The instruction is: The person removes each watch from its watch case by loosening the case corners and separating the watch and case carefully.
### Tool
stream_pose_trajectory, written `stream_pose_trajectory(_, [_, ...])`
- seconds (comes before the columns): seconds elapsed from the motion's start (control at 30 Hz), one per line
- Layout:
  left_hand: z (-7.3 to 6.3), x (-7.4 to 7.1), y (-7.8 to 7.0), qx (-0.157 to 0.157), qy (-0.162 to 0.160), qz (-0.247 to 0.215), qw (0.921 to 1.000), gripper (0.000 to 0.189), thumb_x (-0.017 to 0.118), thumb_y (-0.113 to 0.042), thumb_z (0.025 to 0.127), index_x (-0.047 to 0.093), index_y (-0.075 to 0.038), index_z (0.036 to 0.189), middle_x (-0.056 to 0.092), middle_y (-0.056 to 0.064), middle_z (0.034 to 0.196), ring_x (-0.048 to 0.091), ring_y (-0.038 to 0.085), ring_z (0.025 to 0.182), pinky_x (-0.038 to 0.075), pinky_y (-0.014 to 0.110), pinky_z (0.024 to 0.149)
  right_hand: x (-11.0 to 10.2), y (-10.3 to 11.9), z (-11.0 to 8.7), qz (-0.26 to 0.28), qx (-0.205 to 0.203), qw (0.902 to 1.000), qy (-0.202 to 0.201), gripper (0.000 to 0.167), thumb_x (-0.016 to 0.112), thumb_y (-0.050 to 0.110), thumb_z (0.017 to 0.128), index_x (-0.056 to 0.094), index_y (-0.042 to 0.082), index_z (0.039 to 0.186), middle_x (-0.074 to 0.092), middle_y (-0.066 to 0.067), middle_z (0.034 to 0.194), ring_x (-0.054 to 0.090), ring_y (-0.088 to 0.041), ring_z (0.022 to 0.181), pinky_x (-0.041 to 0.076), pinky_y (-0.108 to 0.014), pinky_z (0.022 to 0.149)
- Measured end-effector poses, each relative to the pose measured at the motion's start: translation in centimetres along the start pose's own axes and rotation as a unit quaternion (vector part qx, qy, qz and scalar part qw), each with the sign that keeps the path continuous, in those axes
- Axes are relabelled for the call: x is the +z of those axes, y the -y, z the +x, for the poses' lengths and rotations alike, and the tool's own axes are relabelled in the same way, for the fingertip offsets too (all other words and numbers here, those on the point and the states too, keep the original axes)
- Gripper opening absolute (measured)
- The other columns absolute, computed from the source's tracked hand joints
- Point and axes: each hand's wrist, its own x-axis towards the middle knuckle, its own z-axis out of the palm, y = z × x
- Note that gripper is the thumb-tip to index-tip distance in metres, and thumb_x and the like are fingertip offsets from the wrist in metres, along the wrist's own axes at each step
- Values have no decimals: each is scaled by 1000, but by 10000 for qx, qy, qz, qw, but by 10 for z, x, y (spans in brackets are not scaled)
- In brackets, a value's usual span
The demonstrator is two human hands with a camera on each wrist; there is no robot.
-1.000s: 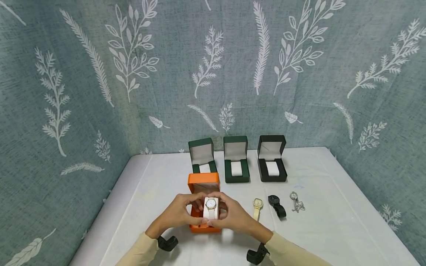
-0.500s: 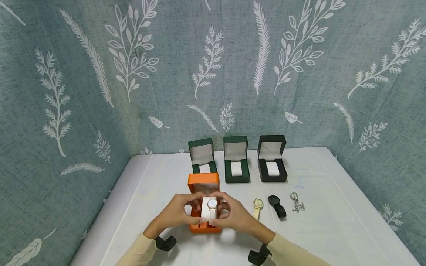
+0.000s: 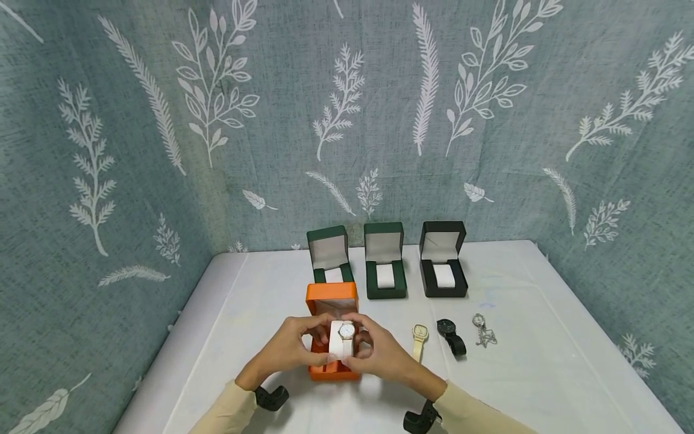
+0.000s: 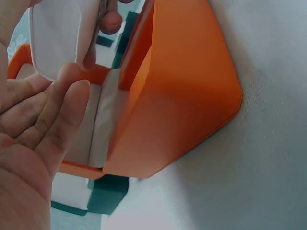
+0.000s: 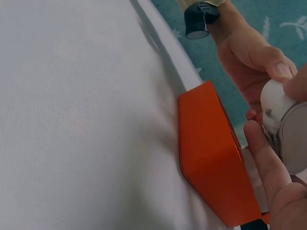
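Above the open orange watch box (image 3: 332, 291), a white cushion (image 3: 335, 340) carries a wristwatch (image 3: 346, 331) with a pale strap and gold-toned case. My left hand (image 3: 293, 346) grips the cushion from the left, thumb at the near end and fingers at the far end. From the right, my right hand (image 3: 382, 349) holds the watch and cushion between thumb and fingers. The watch sits toward the cushion's right edge. In the left wrist view the cushion's white end (image 4: 55, 36) faces the camera, and the orange box (image 4: 177, 91) lies below it.
Behind stand two open green watch boxes (image 3: 371, 289) and an open black one (image 3: 428, 283), each with a white cushion. To the right lie a gold watch (image 3: 420, 337), a black watch (image 3: 451, 336) and a silver chain watch (image 3: 481, 330). A patterned cloth (image 3: 347, 120) hangs around the table.
The watch has shifted slightly right relative to the cushion, baring more white on the left. Both hands have barely moved and still hold on; the boxes stay put.
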Motion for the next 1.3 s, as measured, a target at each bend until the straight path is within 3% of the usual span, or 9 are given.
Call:
stream_pose_trajectory(0.3, [-2, 2, 0, -64, 63, 70, 9999, 55, 89, -32, 81, 68, -16, 129, 70, -8, 87, 67, 13, 82, 57, 36, 75, 1, 0, 0, -284, -93, 9996, -12, 74, 85, 15, 86, 47, 16, 149, 58, -5, 123, 65, -17, 98, 59, -30, 75])
stream_pose_trajectory(0.6, [0, 2, 3, 30, 132, 27, 9999, 58, 89, -34, 83, 67, -14, 133, 70, -7, 88, 67, 13, 81, 57, 36, 74, -4, -3, -1, -104, -114, 9998, 116, 76, 85, 13, 86, 46, 16, 151, 55, -7, 128, 64, -19, 101, 59, -31, 77])
stream_pose_trajectory(0.97, [3, 3, 1, -86, -95, 200, 9997, 57, 91, -39, 79, 69, -20, 127, 70, -7, 86, 66, 16, 80, 56, 39, 71, -7, -5, -1, 60, -83, 9999, -16, 79, 88, 13, 84, 47, 12, 151, 57, -9, 127, 64, -21, 105, 60, -34, 79])
stream_pose_trajectory(1.3, [3, 2, 6, 42, 172, 160, 9997, 57, 88, -34, 83, 67, -17, 133, 69, -8, 87, 65, 12, 80, 56, 36, 73, -9, -6, -4, -13, -173, 9997, 199, 79, 82, 10, 88, 43, 11, 156, 53, -10, 134, 62, -21, 108, 59, -33, 83])
